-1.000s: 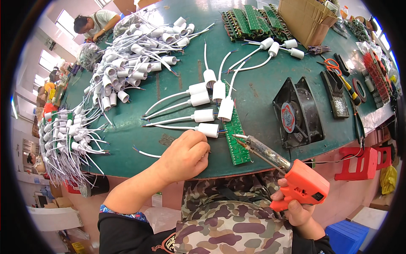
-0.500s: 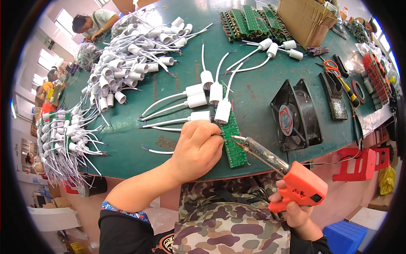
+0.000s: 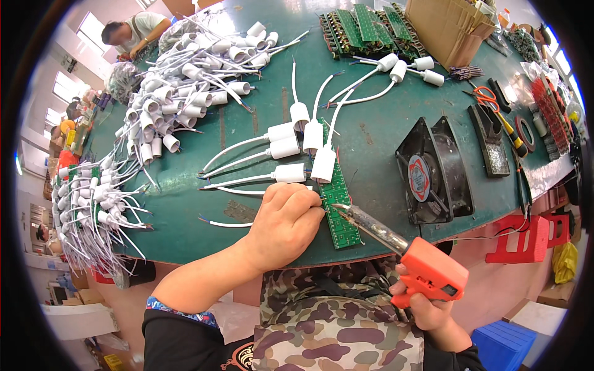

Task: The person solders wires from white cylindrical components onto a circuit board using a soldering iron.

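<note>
My right hand [image 3: 427, 304] is wrapped round the red grip of a soldering gun [image 3: 433, 269]. The gun's tip is over a narrow green circuit board [image 3: 344, 230] at the table's near edge; whether it touches cannot be told. Against the board's left edge, my left hand [image 3: 286, 217] is closed on what seems a white lamp holder, mostly hidden under the fingers, with a white cable [image 3: 226, 224] running out to the left. More white lamp holders [image 3: 285, 147] with cables lie along the board's left and far end, one [image 3: 323, 164] overlapping the board.
A black fan [image 3: 433, 176] stands right of the board. Loose lamp holders [image 3: 185, 93] are heaped far left, with a bundled pile [image 3: 93, 204] nearer. Circuit boards [image 3: 365, 31] and a cardboard box [image 3: 448, 28] are at the back. Scissors [image 3: 486, 98] and a screwdriver [image 3: 515, 136] lie right.
The soldering gun and my right hand have shifted slightly left, its tip moving a little down over the board. My left hand stays at the board's edge, still closed.
</note>
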Action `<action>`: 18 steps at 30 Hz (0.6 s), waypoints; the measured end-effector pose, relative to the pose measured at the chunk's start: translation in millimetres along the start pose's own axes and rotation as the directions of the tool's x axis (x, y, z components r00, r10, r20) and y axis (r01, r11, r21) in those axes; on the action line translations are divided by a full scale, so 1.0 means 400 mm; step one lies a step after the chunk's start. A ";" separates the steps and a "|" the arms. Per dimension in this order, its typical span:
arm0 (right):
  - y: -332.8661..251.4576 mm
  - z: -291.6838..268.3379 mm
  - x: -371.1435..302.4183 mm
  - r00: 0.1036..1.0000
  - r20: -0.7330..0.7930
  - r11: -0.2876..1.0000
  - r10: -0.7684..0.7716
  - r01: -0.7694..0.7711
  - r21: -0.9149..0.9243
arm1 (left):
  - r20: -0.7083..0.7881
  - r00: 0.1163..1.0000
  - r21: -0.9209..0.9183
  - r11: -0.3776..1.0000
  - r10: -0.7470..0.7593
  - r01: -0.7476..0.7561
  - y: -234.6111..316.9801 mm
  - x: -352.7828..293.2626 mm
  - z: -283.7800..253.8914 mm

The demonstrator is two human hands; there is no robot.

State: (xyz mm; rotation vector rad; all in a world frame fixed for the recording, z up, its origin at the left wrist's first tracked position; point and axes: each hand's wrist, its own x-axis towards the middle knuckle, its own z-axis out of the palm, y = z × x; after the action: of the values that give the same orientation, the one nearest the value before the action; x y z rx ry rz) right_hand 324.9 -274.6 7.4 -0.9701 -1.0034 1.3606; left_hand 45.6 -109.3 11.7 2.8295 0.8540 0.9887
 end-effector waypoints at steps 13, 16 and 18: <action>0.001 0.008 0.035 0.990 0.076 0.931 -0.121 0.140 -0.337 | -0.050 0.998 0.008 0.999 0.039 -0.038 -0.005 0.000 0.002; 0.004 0.005 0.031 0.988 0.094 0.903 -0.127 0.154 -0.401 | -0.050 0.998 0.009 0.999 0.037 -0.037 -0.005 0.000 0.001; 0.010 0.001 0.025 0.988 0.093 0.899 -0.120 0.149 -0.412 | -0.052 0.998 0.009 0.999 0.039 -0.038 -0.005 0.000 0.002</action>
State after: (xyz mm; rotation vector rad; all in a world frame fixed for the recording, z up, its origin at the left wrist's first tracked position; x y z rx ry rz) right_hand 323.1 -264.4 3.6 -1.1511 -1.4247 1.0862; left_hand 45.0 -107.4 10.6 2.8492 0.8126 1.0705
